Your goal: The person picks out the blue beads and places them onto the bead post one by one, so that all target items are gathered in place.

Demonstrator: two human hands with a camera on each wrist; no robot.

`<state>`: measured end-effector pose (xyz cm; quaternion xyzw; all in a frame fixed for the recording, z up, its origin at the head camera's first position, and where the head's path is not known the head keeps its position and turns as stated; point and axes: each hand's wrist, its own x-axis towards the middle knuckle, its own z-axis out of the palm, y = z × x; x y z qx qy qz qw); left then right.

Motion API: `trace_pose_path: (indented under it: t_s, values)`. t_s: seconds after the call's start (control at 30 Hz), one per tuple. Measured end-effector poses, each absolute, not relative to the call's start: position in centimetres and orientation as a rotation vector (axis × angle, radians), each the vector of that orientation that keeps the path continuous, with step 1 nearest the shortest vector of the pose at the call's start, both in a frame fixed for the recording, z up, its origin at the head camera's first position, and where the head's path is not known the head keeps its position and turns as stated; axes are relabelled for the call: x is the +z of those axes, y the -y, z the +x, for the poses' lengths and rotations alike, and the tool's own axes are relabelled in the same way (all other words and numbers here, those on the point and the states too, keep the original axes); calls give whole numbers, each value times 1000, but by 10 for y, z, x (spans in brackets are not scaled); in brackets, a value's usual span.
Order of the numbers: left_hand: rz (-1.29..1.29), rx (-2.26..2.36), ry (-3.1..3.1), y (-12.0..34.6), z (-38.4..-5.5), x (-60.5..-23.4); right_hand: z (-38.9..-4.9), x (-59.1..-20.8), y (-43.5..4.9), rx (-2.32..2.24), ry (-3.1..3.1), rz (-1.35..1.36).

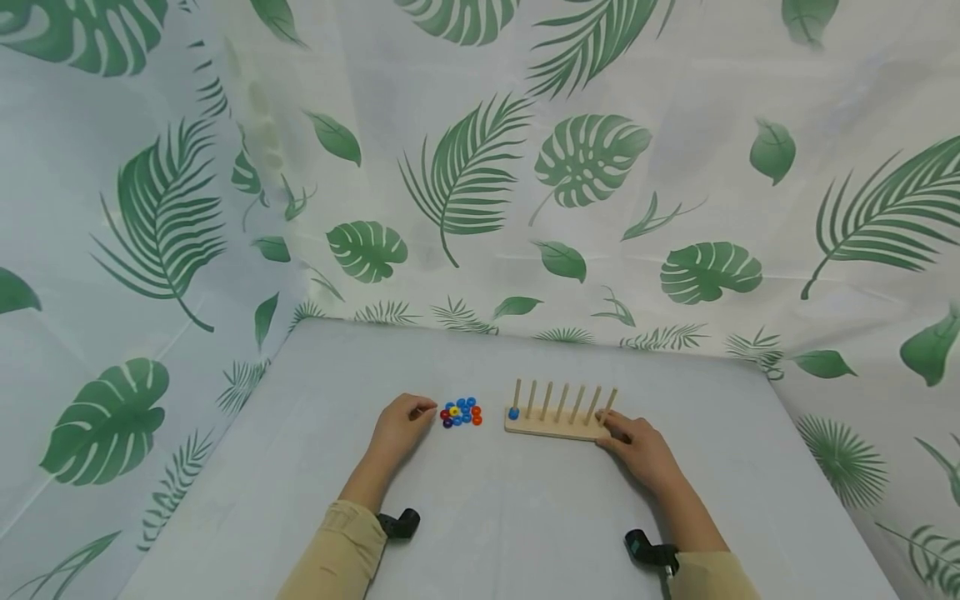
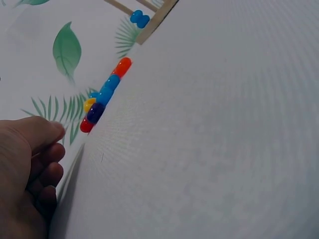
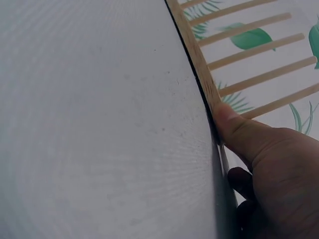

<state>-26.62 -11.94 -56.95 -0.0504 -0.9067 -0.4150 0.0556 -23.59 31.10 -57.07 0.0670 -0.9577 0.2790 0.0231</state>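
Near the left end of the rack (image 1: 555, 428), the loose beads (image 1: 466, 412) lie clustered on the table (image 1: 495, 508), our left hand (image 1: 402, 422) just beside them. Its fingers are curled, thumb close to forefinger; we cannot tell whether they hide a bead. Our right hand (image 1: 639, 443) pinches the rack's right end; firm pressure there should stop it sliding. We would best take one bead by its rim, hole clear, and lower it straight over a peg (image 1: 533, 400).
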Motion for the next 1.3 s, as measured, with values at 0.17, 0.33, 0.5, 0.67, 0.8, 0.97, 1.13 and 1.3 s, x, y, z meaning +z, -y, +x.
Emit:
trace_pose_path:
  t_s: [0.17,0.33,0.5,0.67,0.8,0.97,1.13,1.3]
  values:
    - [-150,-1267,2754,119,-267,-571,-238,-568,-311,888,3000,205]
    - [-143,-1282,2773,119,-268,-571,-240,-567,-312,877,3042,170]
    - [-144,-1265,2782,120,-270,-569,-240,-567,-312,871,3060,130]
    - [-158,-1246,2819,119,-277,-566,-241,-570,-312,858,3049,113]
    - [-201,-1218,2881,118,-284,-564,-241,-572,-311,853,3037,109]
    - [-271,-1151,2950,114,-294,-563,-239,-573,-311,861,3026,96]
    - [-342,-1112,2966,111,-297,-559,-238,-574,-311,854,3013,100]
    - [-360,-1070,2978,108,-298,-558,-239,-574,-311,854,3017,93]
